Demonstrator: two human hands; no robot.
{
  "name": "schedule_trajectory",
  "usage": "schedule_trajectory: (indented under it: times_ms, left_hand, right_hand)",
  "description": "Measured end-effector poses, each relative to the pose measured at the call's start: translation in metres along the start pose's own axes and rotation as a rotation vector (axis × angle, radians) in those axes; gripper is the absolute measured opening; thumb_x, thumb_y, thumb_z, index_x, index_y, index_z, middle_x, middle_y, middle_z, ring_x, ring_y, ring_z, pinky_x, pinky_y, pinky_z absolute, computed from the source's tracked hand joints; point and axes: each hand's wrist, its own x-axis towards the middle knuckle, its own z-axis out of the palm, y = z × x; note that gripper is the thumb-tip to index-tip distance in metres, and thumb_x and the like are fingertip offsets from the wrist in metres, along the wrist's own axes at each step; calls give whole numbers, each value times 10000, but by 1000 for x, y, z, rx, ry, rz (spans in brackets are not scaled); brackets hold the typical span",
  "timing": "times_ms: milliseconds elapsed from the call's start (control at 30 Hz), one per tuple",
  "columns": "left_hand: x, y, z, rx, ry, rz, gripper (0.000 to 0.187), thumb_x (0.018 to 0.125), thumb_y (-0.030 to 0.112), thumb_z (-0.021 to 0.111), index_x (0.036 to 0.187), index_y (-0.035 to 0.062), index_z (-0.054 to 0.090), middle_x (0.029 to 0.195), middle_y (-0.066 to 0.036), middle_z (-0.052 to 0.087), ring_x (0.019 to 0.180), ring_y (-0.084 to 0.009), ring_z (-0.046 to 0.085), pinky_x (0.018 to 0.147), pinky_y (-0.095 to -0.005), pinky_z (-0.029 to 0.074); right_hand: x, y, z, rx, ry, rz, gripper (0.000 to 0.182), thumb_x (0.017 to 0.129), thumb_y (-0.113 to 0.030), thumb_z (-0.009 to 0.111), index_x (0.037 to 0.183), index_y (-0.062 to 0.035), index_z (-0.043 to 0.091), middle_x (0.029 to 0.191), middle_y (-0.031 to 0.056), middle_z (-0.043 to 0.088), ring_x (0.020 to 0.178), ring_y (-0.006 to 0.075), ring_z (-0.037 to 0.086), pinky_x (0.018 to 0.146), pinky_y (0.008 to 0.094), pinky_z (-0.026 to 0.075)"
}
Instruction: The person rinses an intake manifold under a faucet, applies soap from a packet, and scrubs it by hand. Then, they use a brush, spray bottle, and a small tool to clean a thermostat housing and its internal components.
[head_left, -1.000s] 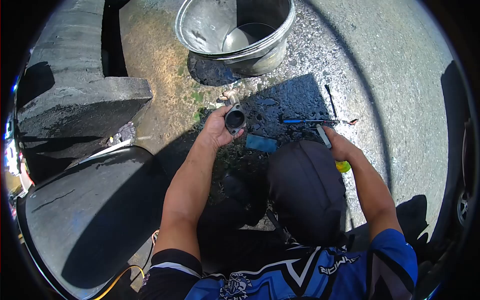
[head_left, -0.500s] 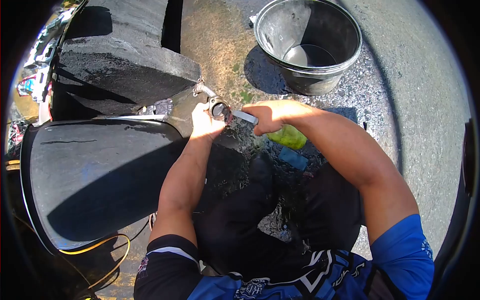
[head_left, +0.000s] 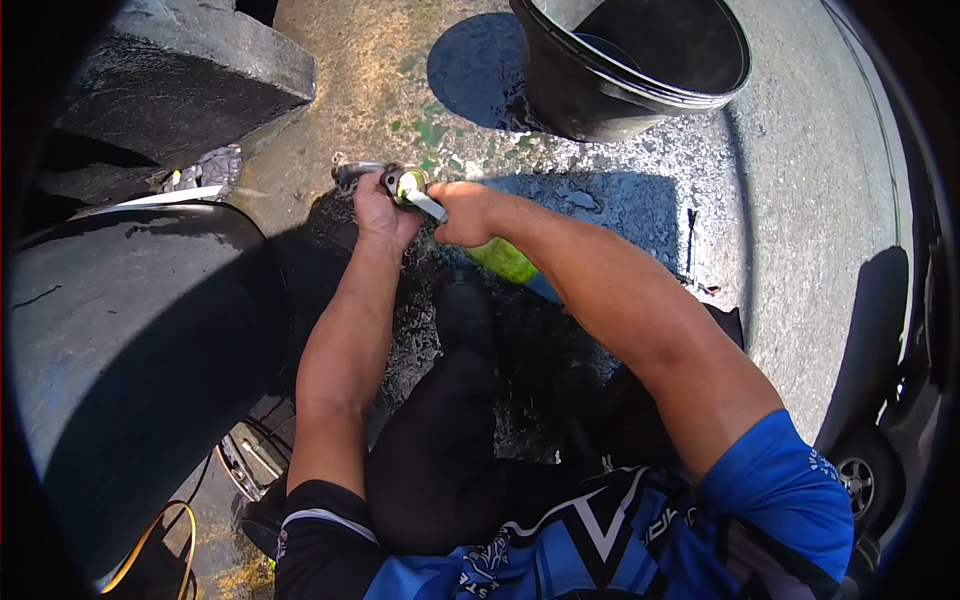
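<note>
My left hand [head_left: 378,212] is closed around a metal pipe fitting [head_left: 354,174] with a flanged round opening turned up toward me. My right hand [head_left: 465,212] grips a flat, light-grey tool [head_left: 428,205]. The tool's far end reaches into the round opening, where something yellowish-green shows; its exact kind I cannot make out. Below my right forearm lies a bright yellow-green object [head_left: 505,261], partly hidden by the arm. A sliver of something blue [head_left: 541,287] shows beside it.
A large black bucket [head_left: 600,100] stands on the wet ground ahead. A big dark curved panel [head_left: 150,300] and a black block [head_left: 200,70] are on the left. A yellow hose [head_left: 140,562] lies at lower left. A vehicle wheel [head_left: 856,485] is at far right.
The tool's end has gone from beside the fitting's rim to inside its opening. My hands are closer together. The camera view has shifted, bringing the wheel into sight.
</note>
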Motion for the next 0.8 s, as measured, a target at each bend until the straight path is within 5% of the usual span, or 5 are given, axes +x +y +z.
schedule_trajectory:
  times_ms: [267,400,633,700,800]
  left_hand:
    - [20,-13,25,-71,21,-28,371,851,200,462,1128,-33,544,1086,-208,616,985,-365,603,895,-577,491]
    - [29,-20,39,-65,-58,-35,352,999,234,384,1185,-34,515,1112,-195,609,1031,-361,581,968,-578,439]
    - [17,-31,65,-92,-4,-104,342,1005,215,412,1241,-17,497,1217,-212,576,1152,-368,544,1040,-582,410]
    - [14,-33,71,-90,29,-112,368,1024,258,396,1273,3,486,1270,-206,553,1204,-362,520,1044,-592,403]
    - [17,-34,72,-77,26,-118,396,1037,278,359,1302,6,474,1316,-196,536,1229,-348,508,1053,-594,396]
  right_hand:
    - [-4,19,-40,-85,-17,0,534,735,-217,710,1238,-60,624,1192,188,671,1134,314,627,974,399,492]
    - [-4,29,-56,-195,10,-8,552,724,-217,681,1254,-75,619,1123,188,684,1059,304,646,938,388,502]
    - [-11,51,-61,-219,102,-103,514,713,-217,671,1204,-70,637,1001,213,694,919,323,663,857,406,522]
    - [-11,57,-65,-172,31,-77,557,712,-241,674,1222,-22,626,1180,218,668,1112,346,630,974,400,493]
    - [-18,53,-76,-132,-43,-9,515,730,-203,669,1228,-80,626,1016,181,690,948,287,656,878,378,514]
